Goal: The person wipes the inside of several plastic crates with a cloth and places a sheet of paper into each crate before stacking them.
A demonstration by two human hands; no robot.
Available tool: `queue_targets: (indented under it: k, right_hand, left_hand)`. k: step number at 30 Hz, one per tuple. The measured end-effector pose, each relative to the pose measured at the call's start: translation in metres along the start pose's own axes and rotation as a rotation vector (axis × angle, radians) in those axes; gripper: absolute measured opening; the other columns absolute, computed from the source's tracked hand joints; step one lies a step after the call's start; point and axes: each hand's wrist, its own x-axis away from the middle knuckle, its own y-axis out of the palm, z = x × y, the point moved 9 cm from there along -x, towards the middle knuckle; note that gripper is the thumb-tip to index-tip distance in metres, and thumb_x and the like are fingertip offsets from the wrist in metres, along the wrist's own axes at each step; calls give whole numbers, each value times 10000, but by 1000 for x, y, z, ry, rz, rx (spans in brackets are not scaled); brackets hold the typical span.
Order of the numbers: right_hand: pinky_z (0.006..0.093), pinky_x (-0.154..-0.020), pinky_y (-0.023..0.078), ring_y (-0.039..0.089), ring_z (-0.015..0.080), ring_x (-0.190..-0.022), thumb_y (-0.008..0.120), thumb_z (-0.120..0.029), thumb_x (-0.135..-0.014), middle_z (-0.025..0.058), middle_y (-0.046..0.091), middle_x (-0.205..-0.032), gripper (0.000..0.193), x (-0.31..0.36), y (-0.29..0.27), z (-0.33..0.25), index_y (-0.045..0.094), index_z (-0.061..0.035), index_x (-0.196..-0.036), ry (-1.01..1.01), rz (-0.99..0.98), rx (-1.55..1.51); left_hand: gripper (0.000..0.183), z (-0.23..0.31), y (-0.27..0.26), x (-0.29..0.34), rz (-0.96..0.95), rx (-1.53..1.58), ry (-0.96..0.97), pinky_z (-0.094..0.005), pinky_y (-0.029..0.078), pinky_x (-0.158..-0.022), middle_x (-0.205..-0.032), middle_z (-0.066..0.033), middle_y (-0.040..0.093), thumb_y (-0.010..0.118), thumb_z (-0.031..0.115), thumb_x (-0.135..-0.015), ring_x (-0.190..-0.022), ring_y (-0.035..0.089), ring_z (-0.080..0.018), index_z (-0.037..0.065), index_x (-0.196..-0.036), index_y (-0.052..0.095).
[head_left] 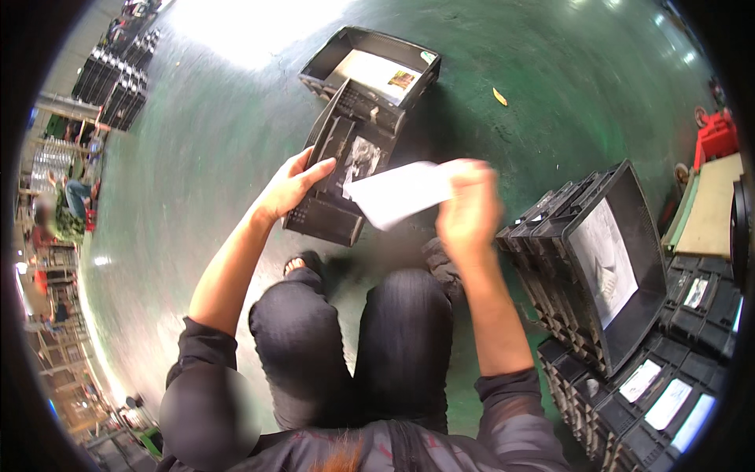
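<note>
My left hand (295, 185) grips the rim of a black plastic crate (322, 220), thumb on the inner side and fingers behind the wall. The crate is tipped on its side in front of my knees, and a torn whitish patch (363, 157) shows on it. A white sheet of paper (401, 191) is pinched in my right hand (469, 208), which is smeared by motion. The paper's free end reaches left to the crate; whether they touch I cannot tell. Just beyond stands a second black crate (370, 43), with a pale sheet bearing a small picture inside it.
At my right, a black crate (582, 236) with a white sheet inside tops a stack. More crates with white labels (641, 380) fill the lower right. A red cart (716, 138) stands behind. A yellow scrap (500, 97) lies on the green floor. Another person (69, 208) sits far left.
</note>
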Motion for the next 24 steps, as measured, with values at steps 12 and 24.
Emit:
queue_targets:
  k: [12, 24]
  right_hand:
    - [392, -736, 461, 610, 282, -876, 606, -185, -833, 105, 638, -986, 165, 40, -314, 85, 620, -111, -980, 717, 52, 1266]
    - [366, -794, 455, 558, 277, -911, 556, 60, -777, 115, 581, -961, 218, 91, -102, -17, 617, -42, -959, 129, -32, 834]
  left_hand:
    - [495, -97, 180, -75, -252, -515, -32, -322, 488, -699, -918, -137, 629, 609, 328, -835, -811, 598, -171, -46, -1144, 509]
    - [868, -179, 71, -162, -301, -1318, 359, -444, 388, -997, -1419, -211, 296, 747, 387, -695, -1321, 277, -351, 135, -1392, 295]
